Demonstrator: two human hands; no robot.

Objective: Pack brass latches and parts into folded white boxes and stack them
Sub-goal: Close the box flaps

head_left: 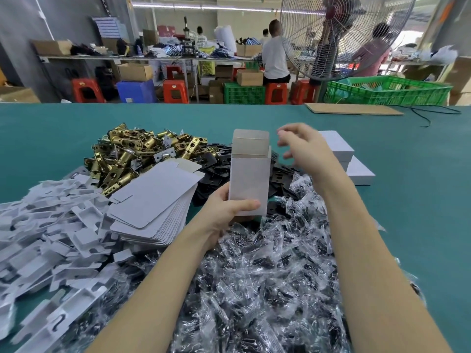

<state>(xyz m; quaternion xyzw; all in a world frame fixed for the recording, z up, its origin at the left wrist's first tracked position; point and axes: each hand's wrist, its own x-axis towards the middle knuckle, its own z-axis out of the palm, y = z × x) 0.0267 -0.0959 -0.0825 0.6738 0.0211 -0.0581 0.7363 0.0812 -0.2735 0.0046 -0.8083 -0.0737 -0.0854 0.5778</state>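
While my left hand (224, 212) grips one erected white box (249, 184) upright by its lower end, top flap open, my right hand (305, 151) hovers just beside the flap, fingers loosely spread, holding nothing. One heap of brass latches (135, 154) lies left of centre on the green tabletop (51, 128). One stack of flat box blanks (155, 207) leans against it. Black plates (211, 166) behind the box; bagged parts (267, 276) heaped at the near edge; white inserts (51, 225) at left. Two closed boxes (341, 154) visible behind my right wrist, partly hidden.
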